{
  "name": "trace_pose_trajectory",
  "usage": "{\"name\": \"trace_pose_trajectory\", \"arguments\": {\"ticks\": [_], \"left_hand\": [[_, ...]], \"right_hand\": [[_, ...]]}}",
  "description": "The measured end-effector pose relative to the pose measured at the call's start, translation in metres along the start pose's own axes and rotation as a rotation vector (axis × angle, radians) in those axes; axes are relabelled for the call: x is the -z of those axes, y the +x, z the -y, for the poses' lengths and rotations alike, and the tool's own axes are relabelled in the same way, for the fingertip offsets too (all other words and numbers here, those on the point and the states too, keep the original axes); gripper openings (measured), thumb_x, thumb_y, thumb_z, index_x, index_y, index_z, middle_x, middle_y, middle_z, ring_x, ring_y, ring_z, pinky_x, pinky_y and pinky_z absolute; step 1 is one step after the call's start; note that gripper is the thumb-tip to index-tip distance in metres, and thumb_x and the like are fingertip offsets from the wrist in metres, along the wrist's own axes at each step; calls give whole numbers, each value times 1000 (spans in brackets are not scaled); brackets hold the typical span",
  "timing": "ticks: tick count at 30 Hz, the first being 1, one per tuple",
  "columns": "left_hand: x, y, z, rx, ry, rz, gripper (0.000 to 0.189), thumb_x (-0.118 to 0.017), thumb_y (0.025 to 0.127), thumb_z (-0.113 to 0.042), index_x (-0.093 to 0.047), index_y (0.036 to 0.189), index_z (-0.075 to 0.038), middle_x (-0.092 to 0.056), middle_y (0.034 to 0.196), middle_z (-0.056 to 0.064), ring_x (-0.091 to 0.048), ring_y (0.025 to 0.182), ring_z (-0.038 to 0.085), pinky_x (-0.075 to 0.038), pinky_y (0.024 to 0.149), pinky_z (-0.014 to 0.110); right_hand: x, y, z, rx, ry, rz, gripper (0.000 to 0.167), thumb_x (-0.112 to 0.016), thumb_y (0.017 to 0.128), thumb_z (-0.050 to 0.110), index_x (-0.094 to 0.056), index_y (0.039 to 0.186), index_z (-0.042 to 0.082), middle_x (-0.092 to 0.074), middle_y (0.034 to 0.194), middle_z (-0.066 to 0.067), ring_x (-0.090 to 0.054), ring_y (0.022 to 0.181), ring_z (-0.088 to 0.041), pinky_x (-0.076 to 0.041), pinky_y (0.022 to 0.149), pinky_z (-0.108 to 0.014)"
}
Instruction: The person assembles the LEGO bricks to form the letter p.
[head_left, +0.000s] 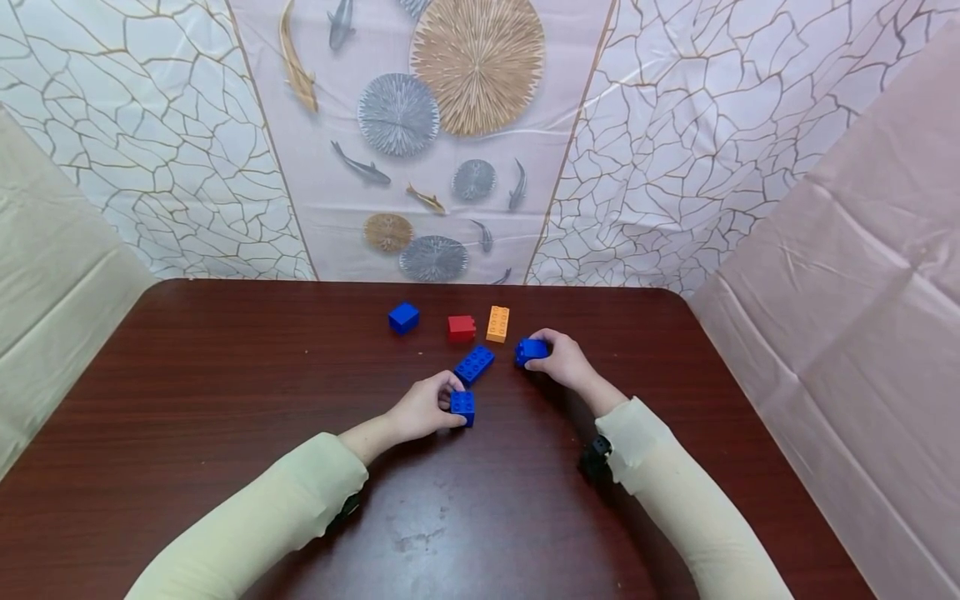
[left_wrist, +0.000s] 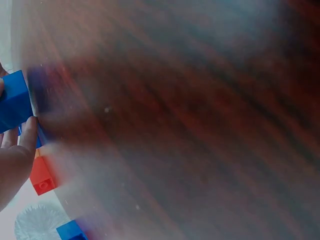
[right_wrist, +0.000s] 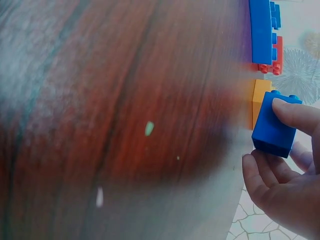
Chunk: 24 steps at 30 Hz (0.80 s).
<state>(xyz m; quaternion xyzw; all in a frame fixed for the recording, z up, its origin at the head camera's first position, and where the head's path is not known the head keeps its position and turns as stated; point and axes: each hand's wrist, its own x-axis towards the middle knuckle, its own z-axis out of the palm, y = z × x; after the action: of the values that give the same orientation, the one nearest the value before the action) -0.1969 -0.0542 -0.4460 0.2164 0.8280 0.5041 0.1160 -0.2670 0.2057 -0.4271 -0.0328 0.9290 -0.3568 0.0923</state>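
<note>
In the head view, the left hand [head_left: 420, 410] pinches a studded blue block [head_left: 462, 403] with curled fingers, beside the long blue brick [head_left: 475, 364]. The left wrist view shows this grip partly. In the right wrist view, the right hand [right_wrist: 289, 199] pinches a second blue block [right_wrist: 272, 127] near the orange brick [right_wrist: 260, 96].

The right hand [right_wrist: 287, 192] grips a blue block [right_wrist: 275, 126] near an orange block [right_wrist: 261, 91].
</note>
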Motion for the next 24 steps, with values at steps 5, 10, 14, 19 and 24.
{"name": "trace_pose_trajectory", "arguments": {"ticks": [5,10,14,19,24], "left_hand": [[-3,0,-1,32,59,-8,33,-76,74,-5,-53,97,-4,-63,99,14,-62,90,20,-54,84,33],[-3,0,-3,35,69,-8,33,-76,74,-6,-53,98,-5,-63,99,12,-61,91,19,-53,85,34],[-2,-1,-3,35,68,-6,33,-76,74,-6,-53,98,-5,-62,100,12,-61,91,20,-53,85,35],[-3,0,-2,35,65,-9,33,-77,74,-6,-53,97,-5,-62,99,12,-61,91,20,-53,85,35],[-4,0,0,40,66,-23,34,-77,73,-5,-53,96,-6,-63,98,12,-62,90,20,-53,84,34]], "right_hand": [[-1,-1,1,-8,15,-7,38,-69,84,13,-53,117,5,-52,129,-21,-51,113,-38,-44,98,-52],[0,-4,3,2,26,-21,36,-68,84,12,-51,115,3,-53,126,-21,-51,111,-37,-44,98,-51],[0,-5,5,9,36,-29,36,-67,85,12,-48,114,2,-53,126,-23,-51,111,-37,-44,98,-50],[0,-7,10,15,99,-38,36,-65,85,14,-47,114,1,-55,123,-23,-52,109,-34,-45,97,-46],[0,-15,20,48,202,-33,37,-67,85,15,-50,114,0,-58,119,-22,-52,107,-31,-45,93,-41]]}}
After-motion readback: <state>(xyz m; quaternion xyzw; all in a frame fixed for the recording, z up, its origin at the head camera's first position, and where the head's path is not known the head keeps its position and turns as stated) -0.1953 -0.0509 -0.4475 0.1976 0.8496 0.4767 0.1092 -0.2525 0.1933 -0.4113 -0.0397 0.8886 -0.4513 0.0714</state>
